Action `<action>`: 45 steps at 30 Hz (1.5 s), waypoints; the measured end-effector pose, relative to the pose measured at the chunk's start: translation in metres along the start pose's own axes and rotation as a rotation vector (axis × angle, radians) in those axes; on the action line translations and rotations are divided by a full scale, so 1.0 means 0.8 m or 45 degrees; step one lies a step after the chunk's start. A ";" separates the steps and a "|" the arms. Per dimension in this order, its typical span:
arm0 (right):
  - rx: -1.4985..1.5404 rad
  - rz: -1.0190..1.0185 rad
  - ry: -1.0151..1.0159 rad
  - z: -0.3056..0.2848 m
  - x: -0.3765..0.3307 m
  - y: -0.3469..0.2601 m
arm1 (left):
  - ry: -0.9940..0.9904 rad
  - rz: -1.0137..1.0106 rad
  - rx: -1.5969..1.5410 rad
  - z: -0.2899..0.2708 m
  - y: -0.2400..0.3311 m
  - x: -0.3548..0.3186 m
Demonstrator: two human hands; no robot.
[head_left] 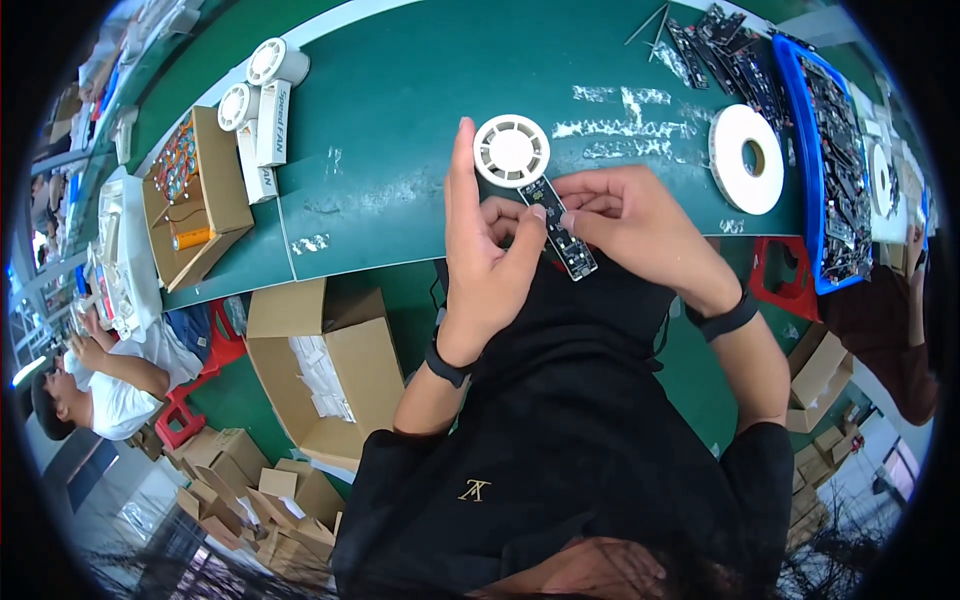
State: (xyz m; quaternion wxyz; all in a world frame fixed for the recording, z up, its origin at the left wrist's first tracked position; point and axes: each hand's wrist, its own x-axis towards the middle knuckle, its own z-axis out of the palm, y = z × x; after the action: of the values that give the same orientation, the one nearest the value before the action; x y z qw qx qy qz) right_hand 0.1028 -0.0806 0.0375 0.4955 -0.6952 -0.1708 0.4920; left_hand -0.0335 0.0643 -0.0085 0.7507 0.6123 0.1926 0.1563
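A narrow black circuit board with small parts on it slants over the table's front edge. My left hand grips its left side, thumb on the face and some fingers curled behind, while another finger points up. On the other side, my right hand pinches the board's right edge between thumb and fingers; whether it also holds something small is hidden. Right at the board's upper end is a round white slotted fan head, beside my left hand's raised finger. I cannot tell whether board and fan head are joined.
At left are a cardboard box of wired parts and white fan housings with white boxes. To the right lie a white tape roll, loose boards and a blue tray. An open carton stands below; people sit both sides.
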 end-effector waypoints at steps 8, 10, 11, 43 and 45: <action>0.583 0.007 -0.115 -0.003 -0.014 0.020 | 0.096 0.146 -0.222 0.023 0.019 -0.016; 0.706 -0.011 -0.093 -0.003 -0.015 0.027 | 0.039 0.030 -0.183 0.024 0.023 -0.034; 0.724 -0.033 -0.054 -0.004 -0.016 0.029 | -0.023 -0.087 -0.149 0.024 0.024 -0.043; 0.088 -0.485 0.501 0.043 0.061 -0.044 | 0.607 0.773 1.107 0.018 0.031 0.022; 0.162 -0.313 0.420 0.029 0.101 -0.079 | 0.594 0.772 1.060 0.001 0.035 0.023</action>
State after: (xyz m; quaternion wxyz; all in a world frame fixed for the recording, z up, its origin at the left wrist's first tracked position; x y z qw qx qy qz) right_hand 0.1360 0.0183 0.0492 0.6160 -0.7075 -0.1394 0.3171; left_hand -0.0166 0.0781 0.0174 0.3051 0.8339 0.2142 0.4069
